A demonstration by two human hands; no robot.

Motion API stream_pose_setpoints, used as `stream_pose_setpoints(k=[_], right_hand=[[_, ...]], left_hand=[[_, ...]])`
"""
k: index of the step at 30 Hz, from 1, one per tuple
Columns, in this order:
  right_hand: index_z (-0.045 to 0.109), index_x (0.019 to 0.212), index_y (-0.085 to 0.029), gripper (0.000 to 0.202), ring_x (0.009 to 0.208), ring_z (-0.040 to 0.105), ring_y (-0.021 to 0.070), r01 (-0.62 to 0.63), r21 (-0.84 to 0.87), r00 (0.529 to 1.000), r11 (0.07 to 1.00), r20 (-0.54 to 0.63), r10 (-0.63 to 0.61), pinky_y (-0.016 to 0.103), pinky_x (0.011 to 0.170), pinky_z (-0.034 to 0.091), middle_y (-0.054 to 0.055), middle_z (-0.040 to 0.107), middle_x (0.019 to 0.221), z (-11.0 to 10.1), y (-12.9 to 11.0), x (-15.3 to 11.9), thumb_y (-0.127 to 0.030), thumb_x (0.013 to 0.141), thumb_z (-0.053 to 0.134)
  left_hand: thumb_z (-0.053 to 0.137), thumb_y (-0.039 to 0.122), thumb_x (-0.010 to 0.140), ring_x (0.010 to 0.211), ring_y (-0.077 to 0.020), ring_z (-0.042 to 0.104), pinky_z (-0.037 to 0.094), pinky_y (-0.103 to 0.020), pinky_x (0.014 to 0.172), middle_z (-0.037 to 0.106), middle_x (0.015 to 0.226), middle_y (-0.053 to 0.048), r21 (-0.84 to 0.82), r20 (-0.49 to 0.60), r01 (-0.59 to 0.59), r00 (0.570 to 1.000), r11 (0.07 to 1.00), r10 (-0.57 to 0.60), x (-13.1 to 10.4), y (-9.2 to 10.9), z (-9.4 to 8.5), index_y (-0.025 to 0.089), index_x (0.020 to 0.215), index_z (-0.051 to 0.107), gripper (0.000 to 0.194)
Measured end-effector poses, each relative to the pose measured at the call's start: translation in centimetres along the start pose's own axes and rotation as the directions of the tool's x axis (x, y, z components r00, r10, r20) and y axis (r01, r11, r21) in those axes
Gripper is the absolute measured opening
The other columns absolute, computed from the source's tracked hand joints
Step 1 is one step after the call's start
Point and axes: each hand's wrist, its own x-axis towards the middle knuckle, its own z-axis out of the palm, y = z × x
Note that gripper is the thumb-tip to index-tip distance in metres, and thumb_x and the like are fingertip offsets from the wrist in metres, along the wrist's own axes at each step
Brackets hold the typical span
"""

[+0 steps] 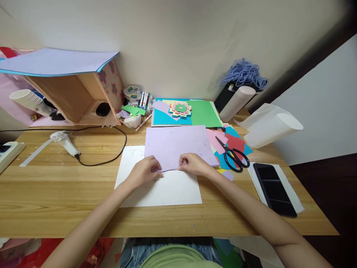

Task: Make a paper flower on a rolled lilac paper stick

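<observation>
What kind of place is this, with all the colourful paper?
It looks like a craft corner, maybe at someone's home. On the wooden table you can see black-handled scissors on coloured paper scraps, a layered paper flower and some markers.

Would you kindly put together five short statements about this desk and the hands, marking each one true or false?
1. The left hand and right hand are both at the near edge of the purple sheet. True.

2. The scissors lie to the left of the purple sheet. False: the scissors lie to its right, on paper scraps.

3. The purple sheet overlaps part of a white sheet. True.

4. The blue yarn hangs over the near edge of the desk. False: the blue yarn is at the top of a black container, near the wall.

5. The black phone rests on white paper. True.
</observation>
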Motion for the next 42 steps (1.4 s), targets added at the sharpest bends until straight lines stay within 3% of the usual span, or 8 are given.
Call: stream_pose_setpoints(k=[4,6,9,16,24,32,37,42], right_hand=[[0.060,0.075,-0.019,0.008,0.071,0.050,0.0130,0.204,-0.048,0.977,0.978,-0.048,-0.206,0.023,0.063,0.036,0.000,0.056,0.071,0.9,-0.5,-0.9,-0.014,0.073,0.054],[0.059,0.078,-0.019,0.009,0.080,0.050,0.0151,0.320,-0.089,0.941,0.943,-0.084,-0.328,0.025,0.071,0.037,0.002,0.057,0.079,1.8,-1.1,-1.1,-0.013,0.075,0.053],[0.057,0.080,-0.019,0.003,0.083,0.048,0.0162,0.387,-0.123,0.904,0.914,-0.146,-0.403,0.028,0.072,0.038,0.003,0.057,0.083,3.3,-1.9,-1.0,-0.018,0.078,0.055],[0.053,0.071,-0.018,0.007,0.073,0.048,0.0139,0.329,-0.026,0.914,0.944,-0.242,-0.325,0.025,0.066,0.038,0.001,0.054,0.074,4.8,-2.7,-0.2,-0.013,0.076,0.053],[0.053,0.063,-0.017,0.008,0.069,0.048,0.0125,0.164,-0.047,0.972,0.985,-0.165,-0.169,0.022,0.062,0.035,0.001,0.054,0.068,4.4,-3.3,0.8,-0.013,0.070,0.052],[0.057,0.066,-0.017,0.008,0.070,0.051,0.0131,0.102,-0.089,0.994,0.991,-0.041,-0.106,0.022,0.059,0.033,0.002,0.059,0.071,3.2,-3.8,1.1,-0.021,0.073,0.055],[0.057,0.071,-0.018,0.008,0.077,0.050,0.0147,0.177,-0.124,0.980,0.976,-0.073,-0.187,0.024,0.066,0.034,0.002,0.058,0.073,3.4,-3.5,0.6,-0.022,0.077,0.055],[0.055,0.071,-0.018,0.008,0.075,0.048,0.0145,0.200,-0.120,0.973,0.972,-0.093,-0.211,0.025,0.066,0.035,0.001,0.056,0.072,3.7,-3.2,0.5,-0.022,0.078,0.055]], left_hand=[[0.051,0.025,0.082,0.082,-0.0146,0.055,0.040,-0.024,0.068,0.060,0.089,-0.003,0.054,-0.129,-0.070,0.989,0.996,0.076,-2.4,-1.2,0.6,0.021,0.082,0.062,0.012],[0.046,0.022,0.085,0.081,-0.0144,0.054,0.040,-0.024,0.069,0.060,0.088,-0.003,0.071,-0.146,-0.115,0.981,0.991,0.124,-2.7,-1.6,1.0,0.021,0.084,0.062,0.016],[0.043,0.021,0.087,0.079,-0.0147,0.054,0.041,-0.025,0.067,0.060,0.087,-0.003,0.122,-0.147,-0.171,0.971,0.978,0.188,-2.6,-2.0,1.6,0.020,0.086,0.061,0.018],[0.042,0.018,0.086,0.084,-0.0171,0.053,0.042,-0.028,0.072,0.058,0.090,-0.006,0.113,-0.180,-0.166,0.966,0.980,0.184,-2.4,-1.6,1.8,0.019,0.091,0.058,0.017],[0.050,0.022,0.079,0.077,-0.0177,0.054,0.039,-0.027,0.064,0.060,0.079,-0.004,0.052,-0.146,0.113,0.984,0.992,-0.104,-1.2,-1.0,1.6,0.018,0.073,0.057,0.010],[0.063,0.039,0.067,0.068,-0.0168,0.058,0.033,-0.024,0.053,0.066,0.072,-0.001,0.012,-0.013,0.404,0.915,0.915,-0.404,0.0,-0.8,-0.4,0.021,0.064,0.062,0.019],[0.064,0.045,0.063,0.066,-0.0163,0.058,0.034,-0.024,0.052,0.066,0.069,-0.001,-0.079,0.043,0.403,0.915,0.912,-0.401,-0.5,-1.5,-0.9,0.021,0.061,0.064,0.024],[0.062,0.043,0.066,0.067,-0.0158,0.057,0.035,-0.024,0.055,0.065,0.071,0.000,-0.127,-0.087,0.344,0.931,0.930,-0.356,-1.5,-1.9,-0.1,0.021,0.066,0.065,0.022]])
